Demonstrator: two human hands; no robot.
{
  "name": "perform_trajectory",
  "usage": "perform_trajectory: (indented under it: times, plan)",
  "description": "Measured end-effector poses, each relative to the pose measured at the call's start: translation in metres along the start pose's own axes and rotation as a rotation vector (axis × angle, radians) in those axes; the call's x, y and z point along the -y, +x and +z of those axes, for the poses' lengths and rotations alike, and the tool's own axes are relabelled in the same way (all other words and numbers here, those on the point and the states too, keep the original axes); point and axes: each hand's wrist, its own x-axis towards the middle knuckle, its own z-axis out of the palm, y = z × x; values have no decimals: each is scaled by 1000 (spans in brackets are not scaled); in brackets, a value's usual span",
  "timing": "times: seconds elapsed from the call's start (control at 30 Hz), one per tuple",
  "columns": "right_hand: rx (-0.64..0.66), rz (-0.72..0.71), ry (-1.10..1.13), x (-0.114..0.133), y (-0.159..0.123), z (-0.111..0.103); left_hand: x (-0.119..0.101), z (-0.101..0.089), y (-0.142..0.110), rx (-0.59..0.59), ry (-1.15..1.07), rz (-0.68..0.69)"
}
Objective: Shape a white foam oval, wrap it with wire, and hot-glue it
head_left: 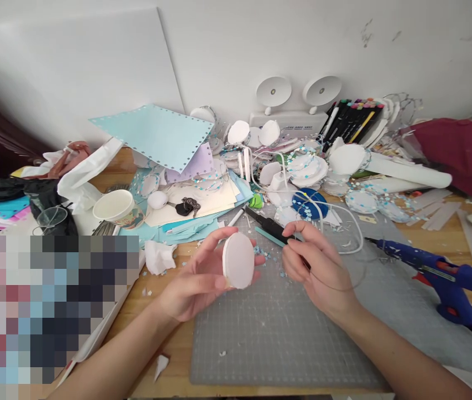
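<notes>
My left hand (196, 278) holds a white foam oval disc (238, 260) upright above the grey cutting mat (277, 339), thumb and fingers pinching its edge. My right hand (315, 266) is just right of the disc, its fingers closed on a thin metal wire (355, 280) that loops out to the right. A black pen-like tool (267, 225) lies on the mat just behind both hands.
A blue glue gun (431, 272) lies at the right on the mat. A paper cup (115, 206), sheets of blue paper (156, 133), several white foam discs (306, 166), a marker set (350, 119) and a dark red cloth (461, 150) crowd the back of the wooden table.
</notes>
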Motion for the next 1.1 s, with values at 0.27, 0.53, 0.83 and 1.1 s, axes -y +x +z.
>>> perform_trajectory:
  times: [0.27,0.53,0.83,1.1]
  plan:
    - [70,-127,-413,-9,-14,-2,3,-2,5,-62,178,165]
    - [69,-273,-726,-5,-17,0,4,3,3,-9,248,211]
    - [72,-457,-921,1,-18,0,4,5,1,32,172,125]
    - [66,-458,-957,-1,-16,-3,4,6,1,1,177,118]
